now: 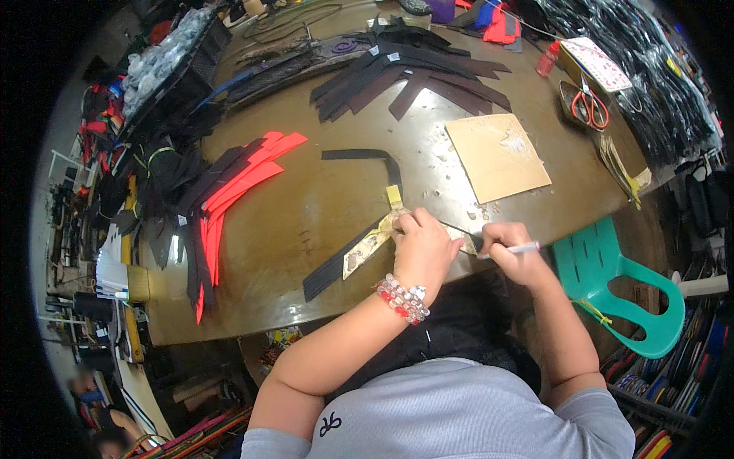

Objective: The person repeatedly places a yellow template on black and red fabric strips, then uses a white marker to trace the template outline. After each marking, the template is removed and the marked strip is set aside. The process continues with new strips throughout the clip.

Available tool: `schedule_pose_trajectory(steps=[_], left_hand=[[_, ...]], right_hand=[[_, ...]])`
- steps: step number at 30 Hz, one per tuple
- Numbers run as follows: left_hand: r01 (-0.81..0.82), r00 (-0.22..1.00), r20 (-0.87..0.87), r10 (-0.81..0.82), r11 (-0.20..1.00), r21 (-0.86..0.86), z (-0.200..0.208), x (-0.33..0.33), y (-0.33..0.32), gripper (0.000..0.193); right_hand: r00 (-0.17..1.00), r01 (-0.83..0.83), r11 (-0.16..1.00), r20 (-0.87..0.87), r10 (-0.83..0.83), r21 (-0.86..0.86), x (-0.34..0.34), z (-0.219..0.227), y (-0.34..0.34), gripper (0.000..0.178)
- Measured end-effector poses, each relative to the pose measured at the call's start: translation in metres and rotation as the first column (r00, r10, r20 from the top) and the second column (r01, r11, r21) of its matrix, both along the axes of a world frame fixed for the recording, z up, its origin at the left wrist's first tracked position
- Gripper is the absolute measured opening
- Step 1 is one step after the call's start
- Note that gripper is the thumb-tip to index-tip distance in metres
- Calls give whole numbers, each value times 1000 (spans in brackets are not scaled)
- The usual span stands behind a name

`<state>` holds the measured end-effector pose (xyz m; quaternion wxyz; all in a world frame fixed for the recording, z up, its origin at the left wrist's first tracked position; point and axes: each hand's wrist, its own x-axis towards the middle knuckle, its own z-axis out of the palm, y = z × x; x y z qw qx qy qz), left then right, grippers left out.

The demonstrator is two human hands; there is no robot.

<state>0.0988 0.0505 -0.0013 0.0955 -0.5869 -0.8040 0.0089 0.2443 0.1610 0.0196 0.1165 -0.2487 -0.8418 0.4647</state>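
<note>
My left hand [423,251], with a beaded bracelet [404,303] at its wrist, presses bent fingers down on an angled, patterned template [365,253]. Below the template lies a stack of black fabric strips [329,277], partly covered by it. A yellow tab [394,196] sticks up at the template's top, beyond my fingers. My right hand [511,243] is closed around a slim, light-coloured pen [526,248], its tip down by the template's right end. One bent black strip [358,154] lies just past the template.
Red strips [248,177] and black strips lie at the left; dark angled strips [413,73] are piled at the back. To the right are a tan board [497,157], orange-handled scissors [589,109] and a red bottle [547,59]. A green plastic chair [650,336] stands against the table's right side.
</note>
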Motion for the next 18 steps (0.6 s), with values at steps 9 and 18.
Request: schedule_pose_trajectory(steps=[9,18], left_hand=[[234,873,367,-320,937,261,16,-71,-51,23],[178,920,319,-226,968,175,17,-88,-112,19]], right_hand=[[970,167,939,-223,-102,301,-102,-37,-37,18],[973,183,921,-199,-119,344,-105,-29,-45,15]])
